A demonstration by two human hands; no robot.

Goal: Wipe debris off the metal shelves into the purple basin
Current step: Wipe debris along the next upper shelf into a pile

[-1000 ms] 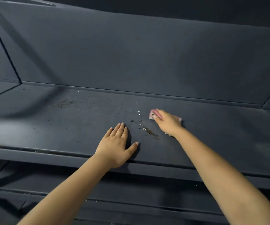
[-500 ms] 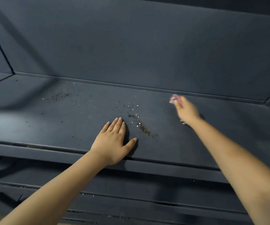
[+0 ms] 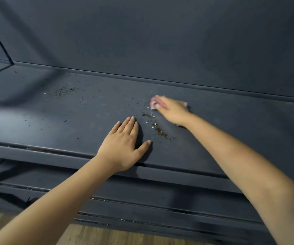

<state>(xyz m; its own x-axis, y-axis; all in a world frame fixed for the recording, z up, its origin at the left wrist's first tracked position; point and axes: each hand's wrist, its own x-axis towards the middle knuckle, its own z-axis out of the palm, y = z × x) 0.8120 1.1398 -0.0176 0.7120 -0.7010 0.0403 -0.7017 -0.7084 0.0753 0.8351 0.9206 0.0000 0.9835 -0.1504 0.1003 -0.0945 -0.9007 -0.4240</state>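
Left hand (image 3: 123, 147) lies flat, fingers straight, on shelf (image 3: 89, 110) near front edge. Right hand (image 3: 172, 110) presses pink cloth (image 3: 153, 104) w/ fingers, blurred; grip can't tell. Crumbs (image 3: 157, 129) btwn hands.
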